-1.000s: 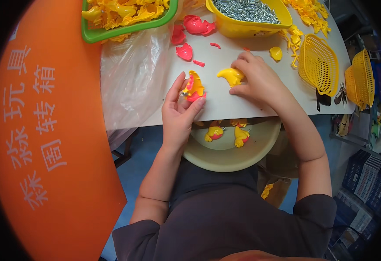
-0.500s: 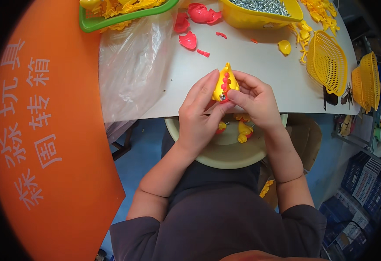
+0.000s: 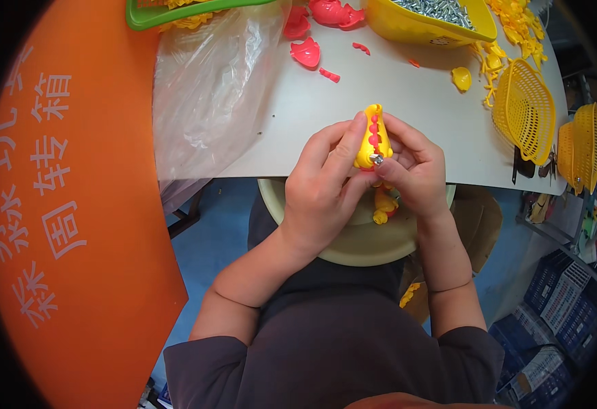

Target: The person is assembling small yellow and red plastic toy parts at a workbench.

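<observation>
Both my hands are closed around a yellow plastic toy (image 3: 366, 146) with a row of red bumps down its middle. My left hand (image 3: 319, 184) grips its left side, thumb and fingers pressed to it. On the opposite side my right hand (image 3: 421, 170) holds it, the thumb at its lower end beside a small shiny metal piece (image 3: 378, 159). The toy's underside is hidden by my fingers. Below them, a cream basin (image 3: 353, 255) sits over my lap with another yellow and red toy (image 3: 384, 206) in it.
Red plastic shells (image 3: 306, 52) lie on the white table (image 3: 244, 146). A yellow tub (image 3: 428, 31) of metal screws stands behind, with yellow parts (image 3: 516, 24) and a yellow basket (image 3: 527, 109) to the right. Clear plastic sheeting (image 3: 210, 95) and an orange box (image 3: 107, 204) are left.
The view has shifted a little, and the table things sit further right. The toy has tilted in my hands, and the metal piece by my right thumb shows more.
</observation>
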Motion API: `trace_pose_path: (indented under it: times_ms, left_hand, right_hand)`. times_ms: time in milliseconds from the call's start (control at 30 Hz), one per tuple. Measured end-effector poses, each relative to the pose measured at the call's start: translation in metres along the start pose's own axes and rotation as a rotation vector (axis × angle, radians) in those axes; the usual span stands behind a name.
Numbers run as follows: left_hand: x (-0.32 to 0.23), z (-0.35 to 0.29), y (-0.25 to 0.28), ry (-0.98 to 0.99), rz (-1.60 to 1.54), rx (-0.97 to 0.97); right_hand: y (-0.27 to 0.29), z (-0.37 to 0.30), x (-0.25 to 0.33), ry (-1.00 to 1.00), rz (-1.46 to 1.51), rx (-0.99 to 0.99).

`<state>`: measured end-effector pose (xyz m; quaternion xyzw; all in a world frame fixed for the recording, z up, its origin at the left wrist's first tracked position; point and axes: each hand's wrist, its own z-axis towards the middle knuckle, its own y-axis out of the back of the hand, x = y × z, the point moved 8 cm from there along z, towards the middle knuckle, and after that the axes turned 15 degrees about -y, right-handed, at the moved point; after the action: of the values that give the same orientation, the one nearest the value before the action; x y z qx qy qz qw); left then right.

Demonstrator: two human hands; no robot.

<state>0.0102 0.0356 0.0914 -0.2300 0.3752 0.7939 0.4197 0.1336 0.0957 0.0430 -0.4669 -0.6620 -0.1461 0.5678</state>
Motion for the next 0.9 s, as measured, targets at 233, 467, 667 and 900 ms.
trace_pose_path:
  times_ms: [233, 467, 667, 900]
  left_hand:
    - [-0.007, -0.001, 0.005, -0.027, 0.095, -0.043]
    - [-0.005, 0.0, 0.005, -0.047, 0.071, -0.03]
    - [-0.008, 0.002, 0.004, -0.081, 0.104, -0.005]
    - [-0.012, 0.0, 0.004, -0.081, 0.094, -0.036]
  right_hand:
    - [0.002, -0.002, 0.007, 0.163, -0.079, -0.04]
    - [-0.001, 0.0, 0.006, 0.134, -0.005, 0.018]
    - [0.004, 0.0, 0.002, 0.085, 0.064, 0.09]
    - [0.005, 0.001, 0.004, 0.098, 0.0, 0.177]
